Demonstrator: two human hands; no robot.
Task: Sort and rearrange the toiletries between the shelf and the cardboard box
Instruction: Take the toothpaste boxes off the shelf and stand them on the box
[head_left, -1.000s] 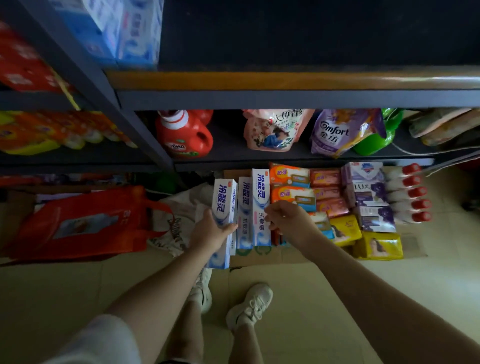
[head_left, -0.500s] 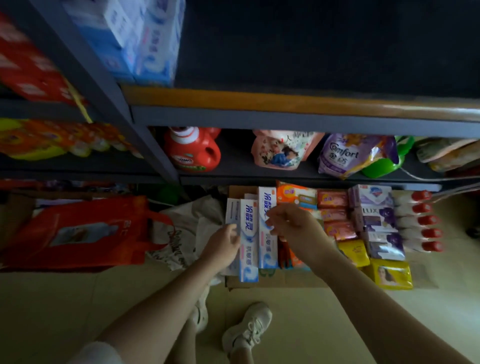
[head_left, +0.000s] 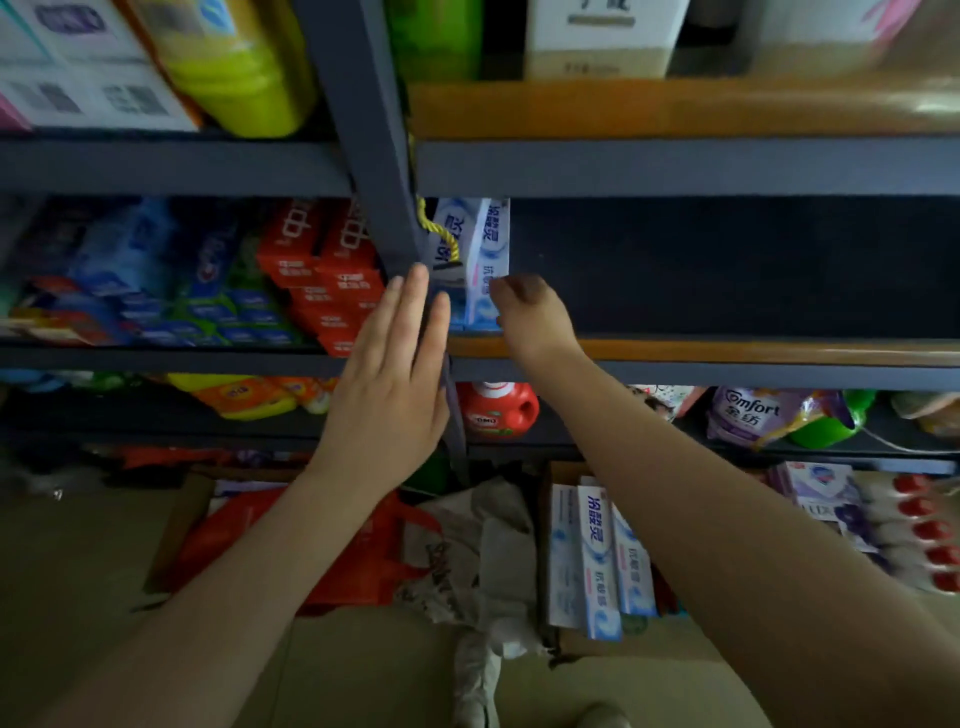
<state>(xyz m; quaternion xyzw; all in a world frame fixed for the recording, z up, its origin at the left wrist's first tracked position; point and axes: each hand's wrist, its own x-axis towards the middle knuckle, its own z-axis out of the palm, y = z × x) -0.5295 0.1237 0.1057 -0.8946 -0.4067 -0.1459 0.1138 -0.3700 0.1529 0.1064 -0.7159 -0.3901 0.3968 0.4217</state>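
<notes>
Toothpaste boxes stood upright at shelf left end, 12 o'clock of frame centre. Right hand pinched outer box; left hand flat, released. Judged light, stiff card, crushable: grip long side faces. More boxes in cardboard box at 5 o'clock.

1. "Comfort", with the Chinese characters 金纺 beneath it, stands on the purple refill pouch on the low shelf at right.
2. "OMO" can just be made out on the label of the red detergent jug.
3. Blue Chinese characters, 冷酸灵, run down the white toothpaste box standing on the middle shelf.
4. The same characters run along the toothpaste boxes in the cardboard box below.
5. The red cartons bear white Chinese print, too blurred to read.
</notes>
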